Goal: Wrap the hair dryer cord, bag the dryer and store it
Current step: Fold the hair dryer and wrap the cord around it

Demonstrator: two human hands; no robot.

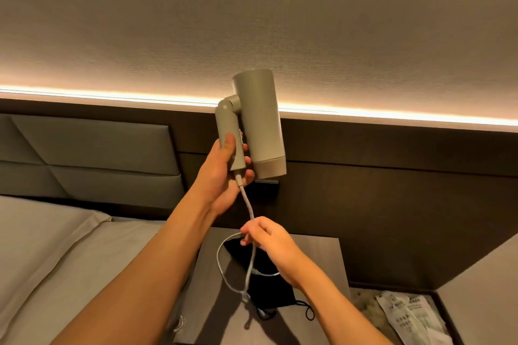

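Note:
A grey-green folding hair dryer is held up in front of the wall, its handle folded down beside the barrel. My left hand grips the handle from the left. The pale cord runs down from the handle's end into my right hand, which pinches it and holds a loose loop hanging over the nightstand. A black drawstring bag lies flat on the nightstand under the loop.
The wooden nightstand stands between the bed at left and a dark wall panel with a switch plate. A padded headboard is at left. Printed plastic wrappers lie on the floor at right.

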